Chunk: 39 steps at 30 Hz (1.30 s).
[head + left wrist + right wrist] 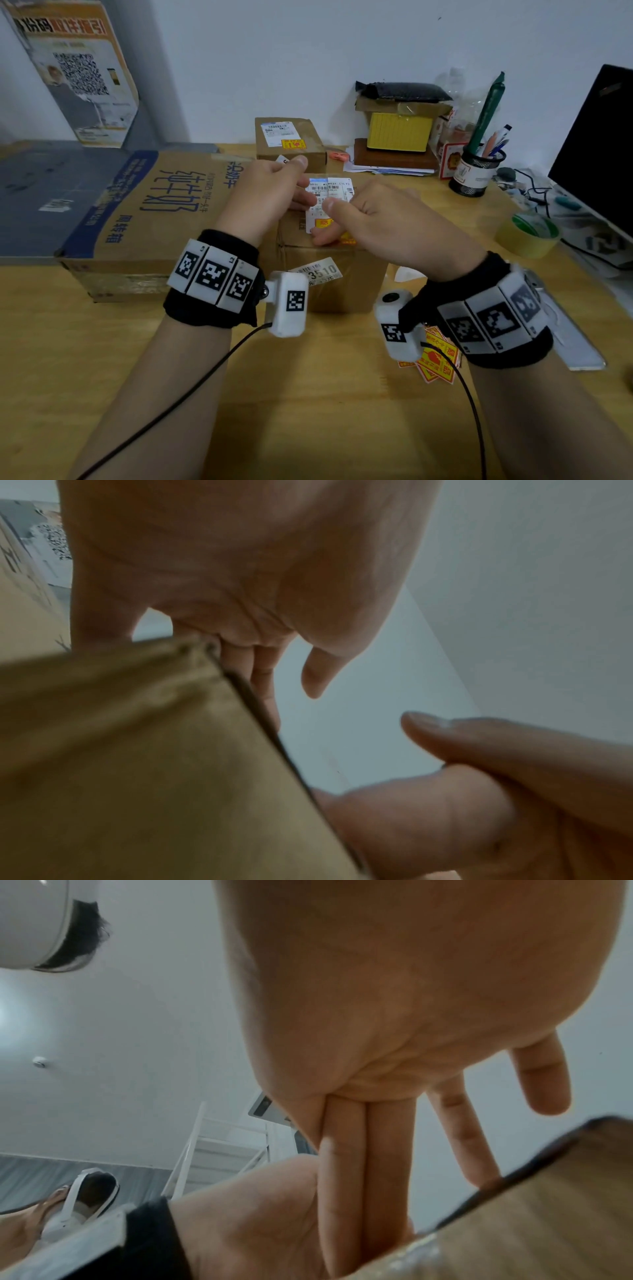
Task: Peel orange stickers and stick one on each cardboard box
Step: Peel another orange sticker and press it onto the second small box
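Both wrists are hovering low while the right hand (373,219) is pressing straight fingers on an orange sticker (346,238) atop the middle cardboard box (329,274); the left hand (270,192), relaxed, is steadying alongside. Uneven pressing could be leaving a corner lifting.

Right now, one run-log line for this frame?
stage: pressing sticker | left hand: flat on near box | right hand: fingers on orange sticker | far box: stickered

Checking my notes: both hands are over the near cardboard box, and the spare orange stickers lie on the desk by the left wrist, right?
Not quite. In the head view the spare orange stickers lie by the right wrist. Both hands are over the near cardboard box.
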### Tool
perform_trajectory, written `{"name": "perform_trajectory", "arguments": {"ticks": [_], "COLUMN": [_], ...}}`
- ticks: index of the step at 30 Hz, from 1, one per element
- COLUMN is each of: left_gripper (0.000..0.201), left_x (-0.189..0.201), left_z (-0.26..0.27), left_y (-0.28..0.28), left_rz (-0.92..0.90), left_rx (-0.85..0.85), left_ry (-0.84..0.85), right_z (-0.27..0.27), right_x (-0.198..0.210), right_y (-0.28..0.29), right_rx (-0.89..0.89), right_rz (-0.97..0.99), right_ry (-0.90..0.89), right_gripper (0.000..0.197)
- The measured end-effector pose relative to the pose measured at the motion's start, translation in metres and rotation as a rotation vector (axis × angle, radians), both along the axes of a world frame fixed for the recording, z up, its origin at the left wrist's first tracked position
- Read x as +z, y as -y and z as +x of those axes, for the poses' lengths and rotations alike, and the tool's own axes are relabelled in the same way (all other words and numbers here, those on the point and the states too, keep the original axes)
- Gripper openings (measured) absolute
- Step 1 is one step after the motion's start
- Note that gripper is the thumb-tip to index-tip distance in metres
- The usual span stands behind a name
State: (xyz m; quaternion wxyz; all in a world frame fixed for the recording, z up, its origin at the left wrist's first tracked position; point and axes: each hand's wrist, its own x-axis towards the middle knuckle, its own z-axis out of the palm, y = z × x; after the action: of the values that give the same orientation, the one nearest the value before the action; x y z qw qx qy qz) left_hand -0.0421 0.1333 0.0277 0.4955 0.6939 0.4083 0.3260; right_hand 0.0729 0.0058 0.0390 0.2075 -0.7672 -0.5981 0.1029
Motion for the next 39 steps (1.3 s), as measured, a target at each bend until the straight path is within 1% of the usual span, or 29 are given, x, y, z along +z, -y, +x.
{"name": "perform_trajectory", "arguments": {"ticks": [5,10,15,18,20,24,28,32,38,39], "left_gripper": [0.04,0.04,0.034,0.03,0.029,0.025,0.025,0.025,0.023,0.022], "left_x": [-0.002,-0.003,-0.005,-0.005,-0.005,-0.005,-0.004,-0.003,-0.004,-0.005], "left_z": [0.002,0.002,0.003,0.002,0.002,0.002,0.001,0.002,0.002,0.002], "left_y": [0.0,-0.001,-0.002,-0.003,-0.003,-0.002,-0.001,0.001,0.0,0.0], "left_rz": [0.013,0.025,0.023,0.012,0.024,0.037,0.042,0.051,0.061,0.064], "left_rx": [0.002,-0.008,-0.009,-0.022,-0.022,-0.033,-0.032,-0.031,-0.031,-0.029], "left_ry": [-0.014,-0.025,-0.031,-0.022,-0.031,-0.061,-0.068,-0.092,-0.096,-0.098], "right_z": [0.0,-0.002,0.001,0.002,0.002,0.004,0.002,0.003,0.004,0.005], "right_x": [-0.007,0.002,-0.006,-0.003,-0.002,-0.006,-0.002,-0.004,0.003,0.003], "right_y": [-0.005,0.0,-0.004,-0.003,-0.002,-0.005,-0.003,-0.004,0.002,0.003], "right_rx": [-0.04,-0.051,-0.114,-0.084,-0.097,-0.146,-0.143,-0.182,-0.162,-0.164], "right_rz": [0.006,-0.025,-0.012,0.031,0.054,0.029,0.052,0.036,0.033,0.031], "right_ry": [0.043,0.004,0.125,0.092,0.058,0.112,0.11,0.109,0.095,0.116], "right_gripper": [0.05,0.052,0.052,0.054,0.056,0.056,0.058,0.054,0.052,0.051]}}
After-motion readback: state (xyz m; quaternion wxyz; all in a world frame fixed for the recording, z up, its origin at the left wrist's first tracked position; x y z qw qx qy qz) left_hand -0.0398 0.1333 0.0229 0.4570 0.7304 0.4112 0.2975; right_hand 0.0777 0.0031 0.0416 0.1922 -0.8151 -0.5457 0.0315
